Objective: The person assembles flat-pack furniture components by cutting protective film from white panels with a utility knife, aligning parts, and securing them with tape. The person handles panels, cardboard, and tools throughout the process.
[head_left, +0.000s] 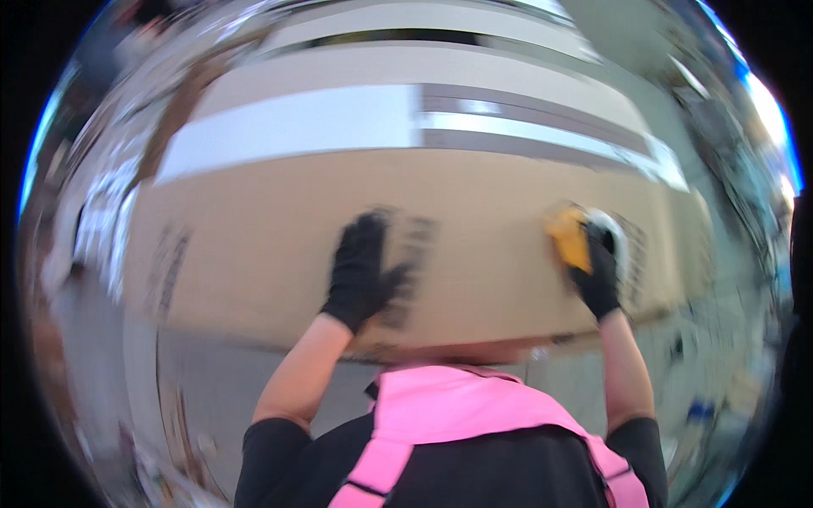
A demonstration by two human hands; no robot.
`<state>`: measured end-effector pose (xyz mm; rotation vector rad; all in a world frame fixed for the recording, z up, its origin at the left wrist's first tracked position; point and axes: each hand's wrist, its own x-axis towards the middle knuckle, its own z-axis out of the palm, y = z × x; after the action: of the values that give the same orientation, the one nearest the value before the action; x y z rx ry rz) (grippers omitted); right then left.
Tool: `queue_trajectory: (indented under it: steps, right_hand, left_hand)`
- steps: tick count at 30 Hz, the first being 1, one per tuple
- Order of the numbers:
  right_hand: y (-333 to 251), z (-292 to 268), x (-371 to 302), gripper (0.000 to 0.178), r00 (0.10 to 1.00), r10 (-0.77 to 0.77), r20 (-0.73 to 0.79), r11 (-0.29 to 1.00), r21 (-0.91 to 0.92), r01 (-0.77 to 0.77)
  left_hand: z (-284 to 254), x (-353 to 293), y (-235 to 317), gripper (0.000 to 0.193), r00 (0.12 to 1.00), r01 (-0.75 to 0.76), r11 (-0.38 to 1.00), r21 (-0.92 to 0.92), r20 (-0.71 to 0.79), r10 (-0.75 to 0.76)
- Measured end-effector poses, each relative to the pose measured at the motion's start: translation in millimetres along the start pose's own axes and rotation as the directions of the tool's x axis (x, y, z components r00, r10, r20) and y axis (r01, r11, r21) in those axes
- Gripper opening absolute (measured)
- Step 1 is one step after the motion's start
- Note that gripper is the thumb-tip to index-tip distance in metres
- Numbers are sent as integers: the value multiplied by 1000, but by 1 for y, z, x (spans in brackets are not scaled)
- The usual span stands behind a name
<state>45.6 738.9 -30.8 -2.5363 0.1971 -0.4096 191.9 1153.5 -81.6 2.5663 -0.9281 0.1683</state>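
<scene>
A long brown cardboard box lies crosswise before me, with dark print on its upper face. My left hand, in a black glove, lies flat on the box left of its middle, thumb apart from the fingers, holding nothing. Toward the box's right end, my black-gloved right hand is closed round a yellow tape dispenser. A white roll shows beside that hand's fingers. Motion blur hides whether the dispenser touches the cardboard.
Just beyond the box, a white panel lies beside grey strips, with more pale boards farther back. Grey floor shows at the near left. Blurred stacks and clutter line both sides.
</scene>
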Motion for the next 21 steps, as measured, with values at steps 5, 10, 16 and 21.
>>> queue_trajectory:
  steps: [5,10,16,21]
  right_hand:
    - [-19,-14,-29,72,956,-114,-271,868,-494,-36]
    - [34,-44,-88,64,817,177,-548,788,-418,-451]
    - [169,-72,-102,66,824,428,-371,669,-482,-565]
    - [297,-151,-87,70,767,503,-400,623,-448,-642]
  left_hand:
    - [0,19,1,80,986,-8,983,184,167,-24]
    - [-3,20,-2,74,991,-80,964,255,121,50]
    - [3,22,-7,71,990,-53,941,333,141,5]
    - [2,17,-15,66,983,18,908,419,158,-92]
